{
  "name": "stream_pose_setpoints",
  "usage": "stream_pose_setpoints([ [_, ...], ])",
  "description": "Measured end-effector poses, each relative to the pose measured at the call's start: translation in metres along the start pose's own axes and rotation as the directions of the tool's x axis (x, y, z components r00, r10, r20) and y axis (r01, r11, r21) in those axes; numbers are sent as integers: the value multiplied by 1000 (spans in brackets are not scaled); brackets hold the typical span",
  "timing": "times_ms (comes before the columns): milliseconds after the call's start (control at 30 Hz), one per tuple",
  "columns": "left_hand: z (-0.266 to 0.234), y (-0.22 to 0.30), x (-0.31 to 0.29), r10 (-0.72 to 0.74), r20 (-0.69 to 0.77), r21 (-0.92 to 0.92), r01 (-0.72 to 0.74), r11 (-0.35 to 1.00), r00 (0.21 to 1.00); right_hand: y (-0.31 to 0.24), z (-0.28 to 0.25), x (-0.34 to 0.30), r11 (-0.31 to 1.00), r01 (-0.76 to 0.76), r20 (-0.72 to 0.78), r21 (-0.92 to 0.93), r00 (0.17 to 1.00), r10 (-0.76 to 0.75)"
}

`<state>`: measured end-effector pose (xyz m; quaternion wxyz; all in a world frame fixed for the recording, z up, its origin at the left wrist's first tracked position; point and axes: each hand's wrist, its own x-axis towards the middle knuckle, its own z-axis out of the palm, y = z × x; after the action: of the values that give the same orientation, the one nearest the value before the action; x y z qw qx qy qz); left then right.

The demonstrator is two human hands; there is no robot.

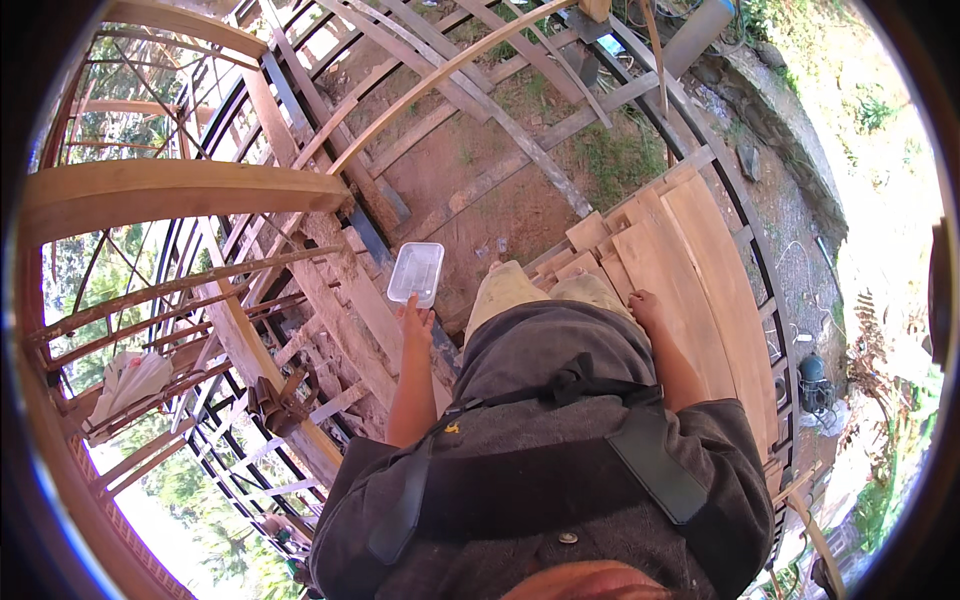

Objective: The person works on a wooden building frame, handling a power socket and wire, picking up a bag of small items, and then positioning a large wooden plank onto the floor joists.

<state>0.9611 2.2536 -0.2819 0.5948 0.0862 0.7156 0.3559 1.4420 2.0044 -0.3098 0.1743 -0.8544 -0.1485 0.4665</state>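
Note:
My left hand (416, 318) grips the near end of a clear rectangular plastic container (404, 276), thumb and fingers at its rim. Small dark bits show inside the container, too small to name. Beside my right thigh, my right hand (645, 306) is low against the wide wooden planks (668, 330), its fingers curled in. Whether it holds anything, I cannot make out. My legs in tan trousers (500, 297) are between the two hands.
Long beams (180, 190) and a rough timber (330, 290) run along my left. Ahead, an open frame of wooden bars (530, 160) spans bare earth below. A black metal rail (745, 205) curves past the planks at right. A white bag (130, 385) hangs far left.

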Motion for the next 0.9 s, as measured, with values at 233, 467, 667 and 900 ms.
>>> stream_pose_setpoints([
  [233,43,19,77,-53,-49,-16,53,998,997,-45,-32,109,991,23,2,130,1000,-24],
  [467,44,11,248,-235,-109,87,245,966,966,-76,5,284,974,-208,-38,88,976,212],
  [667,165,158,291,239,-89,228,-214,950,967,-329,57,321,814,285,-55,-506,931,-360],
  [900,400,289,307,91,130,3,-92,996,987,-510,-13,367,907,413,-217,84,896,-387],
])
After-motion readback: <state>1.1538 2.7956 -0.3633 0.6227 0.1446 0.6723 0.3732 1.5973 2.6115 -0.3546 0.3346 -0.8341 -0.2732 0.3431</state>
